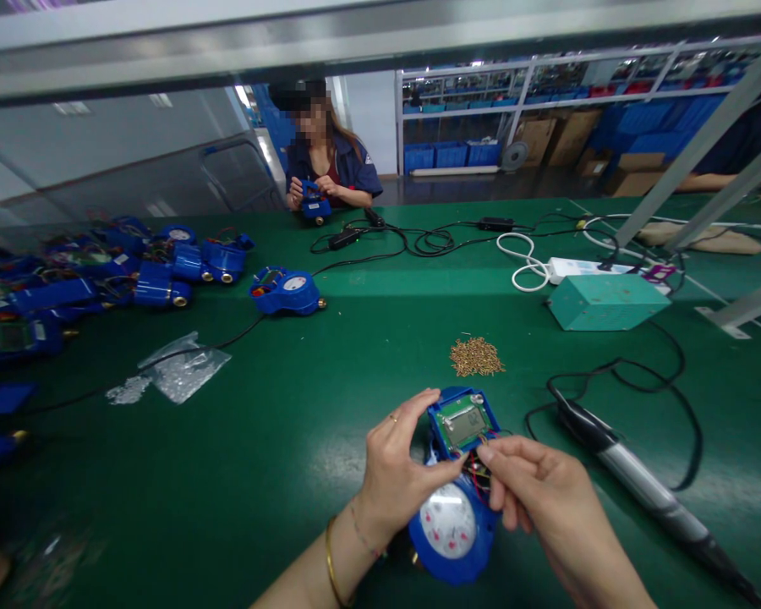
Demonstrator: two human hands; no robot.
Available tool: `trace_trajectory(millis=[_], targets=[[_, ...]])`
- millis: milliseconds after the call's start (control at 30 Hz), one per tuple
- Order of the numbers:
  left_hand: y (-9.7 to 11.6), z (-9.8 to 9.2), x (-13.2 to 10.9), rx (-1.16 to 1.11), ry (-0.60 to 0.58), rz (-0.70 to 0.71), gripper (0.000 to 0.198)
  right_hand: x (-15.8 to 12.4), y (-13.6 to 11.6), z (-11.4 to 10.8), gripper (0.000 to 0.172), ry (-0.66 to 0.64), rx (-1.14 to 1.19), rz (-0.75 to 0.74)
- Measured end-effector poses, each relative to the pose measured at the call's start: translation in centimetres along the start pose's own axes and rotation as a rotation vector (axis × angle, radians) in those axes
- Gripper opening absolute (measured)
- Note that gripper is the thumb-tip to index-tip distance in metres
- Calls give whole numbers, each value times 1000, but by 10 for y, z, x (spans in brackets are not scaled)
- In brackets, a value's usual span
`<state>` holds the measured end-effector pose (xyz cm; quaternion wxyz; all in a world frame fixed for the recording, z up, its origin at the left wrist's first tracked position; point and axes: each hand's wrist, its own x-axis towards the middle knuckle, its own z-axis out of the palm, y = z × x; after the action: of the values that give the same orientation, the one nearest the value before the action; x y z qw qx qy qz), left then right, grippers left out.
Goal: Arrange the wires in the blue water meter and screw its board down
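While my left grip (390,469) clasps the meter (449,523), I'd keep my right grip (539,489), pinched, contents unclear, gentle around the wires (478,484).

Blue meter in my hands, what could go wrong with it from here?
The exposed wires by your right hand could get snagged or pinched. The uncovered circuit board might get scratched. The heap of small brass-coloured pieces lies just beyond the meter, so a nudge could scatter it.
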<state>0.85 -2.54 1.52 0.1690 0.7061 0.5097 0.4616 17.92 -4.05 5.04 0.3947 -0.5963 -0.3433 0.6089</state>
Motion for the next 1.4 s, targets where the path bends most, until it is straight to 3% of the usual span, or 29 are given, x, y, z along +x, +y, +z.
trace_trajectory(millis=[400,667,1400], targets=[[3,1,2,-99,-39,-137,62,-1,0,-4,51,-14,-43,-6],[0,-1,2,-98,-45,-64,63,-1,1,-3,52,17,3,-5],[2,1,3,-138,-57,-126,61,0,2,-3,51,2,-7,-5]])
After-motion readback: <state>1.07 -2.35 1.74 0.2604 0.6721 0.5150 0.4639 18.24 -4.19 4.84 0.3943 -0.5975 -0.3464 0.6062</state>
